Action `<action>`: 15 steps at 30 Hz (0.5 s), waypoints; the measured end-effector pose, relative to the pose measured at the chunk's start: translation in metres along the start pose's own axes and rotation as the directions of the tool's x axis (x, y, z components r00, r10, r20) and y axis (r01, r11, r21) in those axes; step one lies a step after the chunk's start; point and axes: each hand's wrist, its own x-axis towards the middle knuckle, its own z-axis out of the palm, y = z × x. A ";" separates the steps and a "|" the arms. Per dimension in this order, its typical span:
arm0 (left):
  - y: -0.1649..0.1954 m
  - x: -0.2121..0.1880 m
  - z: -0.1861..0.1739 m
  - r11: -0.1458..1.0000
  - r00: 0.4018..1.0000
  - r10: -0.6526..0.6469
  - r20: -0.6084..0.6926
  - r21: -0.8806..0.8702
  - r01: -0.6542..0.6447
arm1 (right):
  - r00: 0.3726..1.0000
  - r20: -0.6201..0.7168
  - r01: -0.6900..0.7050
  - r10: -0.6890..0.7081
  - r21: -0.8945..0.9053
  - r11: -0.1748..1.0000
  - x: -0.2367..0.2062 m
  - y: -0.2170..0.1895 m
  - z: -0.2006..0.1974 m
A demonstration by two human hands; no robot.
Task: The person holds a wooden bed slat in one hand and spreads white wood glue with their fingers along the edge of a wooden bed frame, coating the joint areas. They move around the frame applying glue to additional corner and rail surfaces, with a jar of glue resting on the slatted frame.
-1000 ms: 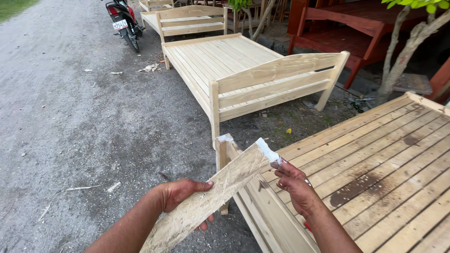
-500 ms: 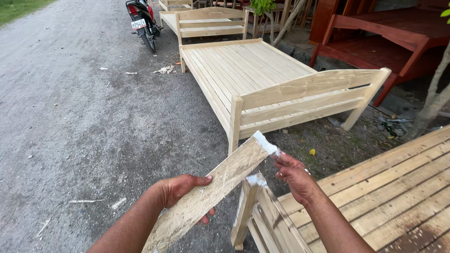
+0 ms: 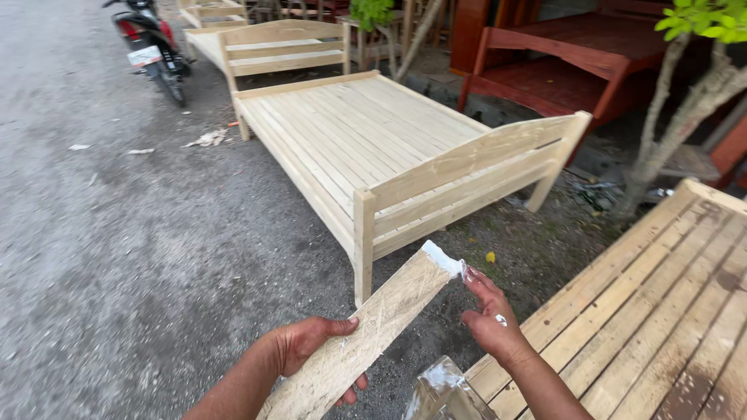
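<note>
The left hand is wrapped around the lower part of a rough, pale wooden plank, thumb on top, holding it slanted up toward the right; the right hand sits at the plank's upper end, fingers loosely curled, fingertips touching the white putty smeared on that end, gripping nothing. The plank looks stiff, light enough for one hand, and splintery along its sawn face; it is best held mid-length, well away from the wet end. Below the hands a crumpled clear plastic bag shows; an unfinished slatted bed frame stands ahead on the gravel ground, another slatted bed to the right, a motorbike beyond. Compared with half a second ago, the view has swung right, and the right hand has slipped from under the plank's end to beside it.
</note>
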 end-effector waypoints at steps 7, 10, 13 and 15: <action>0.044 0.002 -0.052 0.982 0.968 -0.187 0.168 0.030 0.185 | 0.973 -0.149 0.066 -0.176 -0.552 0.831 -0.029 -0.057 0.024; 0.054 0.004 -0.067 0.966 0.945 -0.260 0.198 0.049 0.255 | 0.981 -0.141 -0.004 -0.130 -0.693 0.721 -0.041 -0.086 0.040; 0.059 0.008 -0.077 0.950 0.918 -0.306 0.253 0.019 0.311 | 0.989 -0.139 -0.076 -0.045 -0.753 0.654 -0.047 -0.104 0.050; 0.060 0.013 -0.079 0.946 0.902 -0.319 0.290 0.042 0.321 | 0.986 -0.161 -0.090 -0.042 -0.730 0.677 -0.052 -0.109 0.052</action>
